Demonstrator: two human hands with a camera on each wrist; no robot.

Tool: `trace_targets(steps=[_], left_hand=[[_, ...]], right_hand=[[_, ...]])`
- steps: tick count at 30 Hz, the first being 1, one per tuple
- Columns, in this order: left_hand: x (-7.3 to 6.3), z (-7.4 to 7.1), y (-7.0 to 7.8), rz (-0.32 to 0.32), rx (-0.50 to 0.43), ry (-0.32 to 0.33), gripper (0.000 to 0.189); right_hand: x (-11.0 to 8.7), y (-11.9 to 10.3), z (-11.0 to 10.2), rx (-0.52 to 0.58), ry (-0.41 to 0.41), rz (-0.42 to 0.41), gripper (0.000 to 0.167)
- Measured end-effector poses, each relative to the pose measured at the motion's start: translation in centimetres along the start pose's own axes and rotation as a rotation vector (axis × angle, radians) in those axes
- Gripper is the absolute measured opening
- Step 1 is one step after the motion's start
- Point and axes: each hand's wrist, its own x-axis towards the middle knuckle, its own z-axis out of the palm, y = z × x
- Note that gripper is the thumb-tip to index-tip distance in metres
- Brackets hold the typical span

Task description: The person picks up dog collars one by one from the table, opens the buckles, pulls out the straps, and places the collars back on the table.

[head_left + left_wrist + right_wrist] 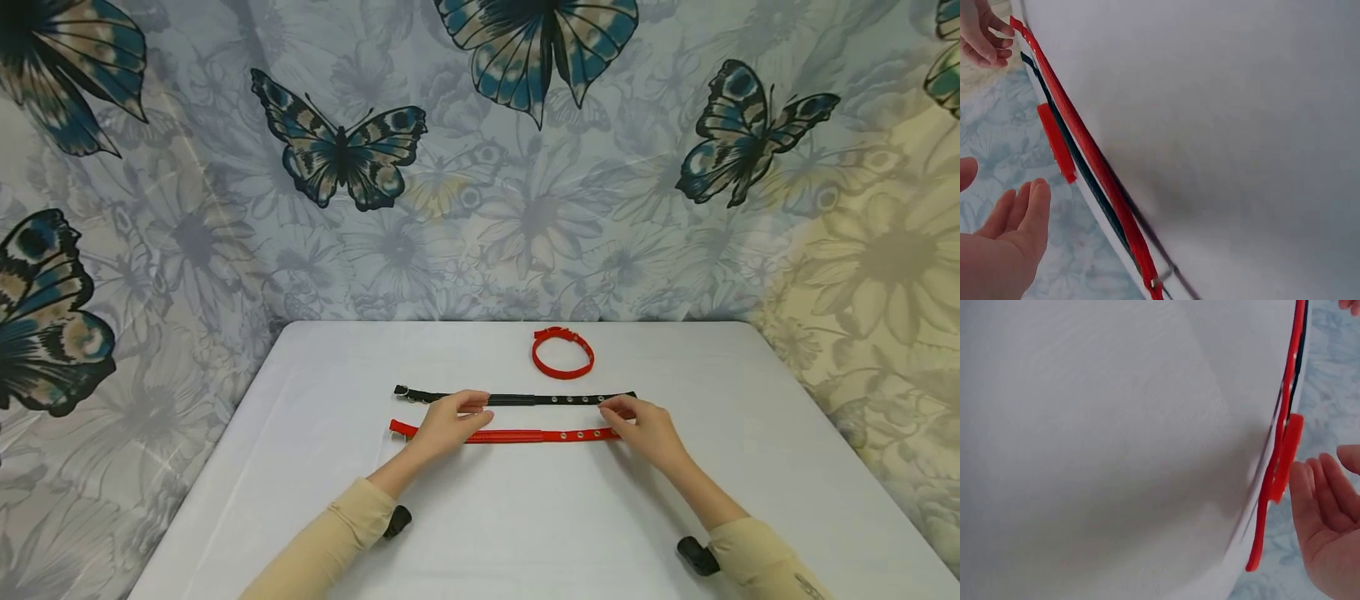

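A red pet collar [517, 436] lies stretched out across the white table, its punched holes toward the right end. Parallel behind it is a black pet collar [513, 399], with a metal buckle at its left end. My left hand [447, 427] hovers over the left part of the collars, hiding some of each. Over their right ends is my right hand [647, 427]. In the wrist views, the left hand [1013, 244] and the right hand [1329, 512] have relaxed fingers, thumbs apart, and nothing in them.
Farther back on the table [337, 358] stands a second red collar [562, 374], fastened into a ring. A butterfly-and-flower patterned cloth [525, 217] hangs behind the table's far edge. Black wrist devices [697, 557] sit at both sleeve cuffs.
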Motion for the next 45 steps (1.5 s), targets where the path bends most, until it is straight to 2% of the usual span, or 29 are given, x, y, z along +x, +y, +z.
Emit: trace_targets(steps=[6, 13, 17, 22, 28, 35, 45], left_hand=[[1.9, 1.8, 0.3, -0.077, -0.158, 0.01, 0.042], [4.6, 3.9, 0.6, -0.268, -0.46, 0.017, 0.047], [6.0, 4.9, 1.0, -0.295, -0.52, 0.041, 0.048], [7.6, 5.9, 0.9, -0.31, -0.589, 0.063, 0.047], [9.5, 7.1, 0.9, -0.337, -0.64, 0.083, 0.047], [11.2, 8.0, 1.3, -0.38, -0.58, 0.116, 0.052], [13.2, 8.7, 1.0, -0.408, -0.545, 0.16, 0.057]], right_hand=[[1.2, -0.2, 0.7, 0.13, -0.023, 0.155, 0.03], [2.9, -0.8, 1.4, 0.296, -0.025, 0.302, 0.038], [3.9, -0.8, 1.7, 0.372, 0.0, 0.348, 0.04], [5.0, -0.7, 2.2, 0.391, 0.014, 0.396, 0.041], [6.5, -0.8, 2.6, 0.396, 0.023, 0.449, 0.045], [8.0, -0.5, 2.9, 0.359, 0.048, 0.531, 0.048], [9.7, 0.6, 3.1, 0.287, 0.058, 0.552, 0.048]])
